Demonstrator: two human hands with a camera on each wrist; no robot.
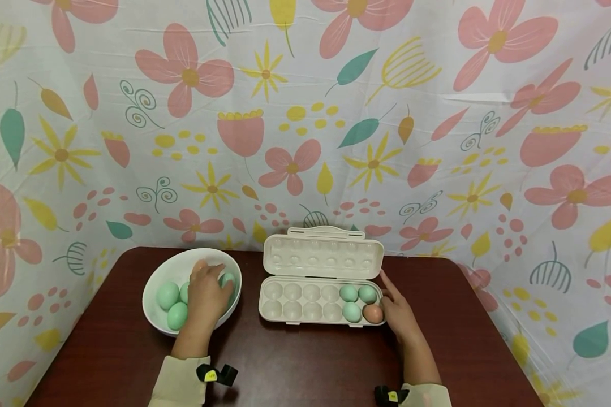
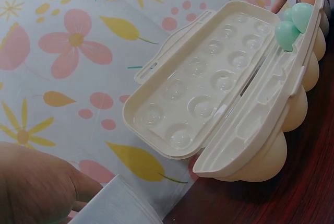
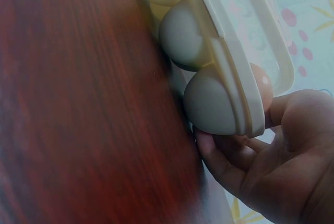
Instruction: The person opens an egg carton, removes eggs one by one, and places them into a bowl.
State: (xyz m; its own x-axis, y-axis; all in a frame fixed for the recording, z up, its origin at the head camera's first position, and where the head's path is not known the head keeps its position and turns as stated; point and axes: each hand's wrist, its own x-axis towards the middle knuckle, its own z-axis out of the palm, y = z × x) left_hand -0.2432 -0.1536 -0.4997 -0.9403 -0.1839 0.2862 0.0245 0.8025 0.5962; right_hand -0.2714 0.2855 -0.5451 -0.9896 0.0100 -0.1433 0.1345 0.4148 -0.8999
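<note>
My left hand (image 1: pixel 207 291) is down inside a white bowl (image 1: pixel 155 268), its fingers bent among green eggs (image 1: pixel 168 295). One green egg (image 1: pixel 227 278) shows beside its thumb; whether the hand holds an egg I cannot tell. In the left wrist view the bowl's wall (image 2: pixel 117 205) hides the fingertips. An open cream egg carton (image 1: pixel 301 319) stands right of the bowl. Its right end carries three green eggs (image 1: pixel 352 312) and one brown egg (image 1: pixel 373 313). My right hand (image 1: pixel 399 314) grips that end, with fingers (image 3: pixel 222 169) curled below it and the thumb near the brown egg.
The carton's lid (image 1: pixel 323 257) leans back toward a flower-printed cloth (image 1: pixel 295 113) behind the dark wooden table (image 1: pixel 305 367). Several cups in the left and middle of the carton hold no egg. Each wrist wears a black strap camera (image 1: pixel 218 374).
</note>
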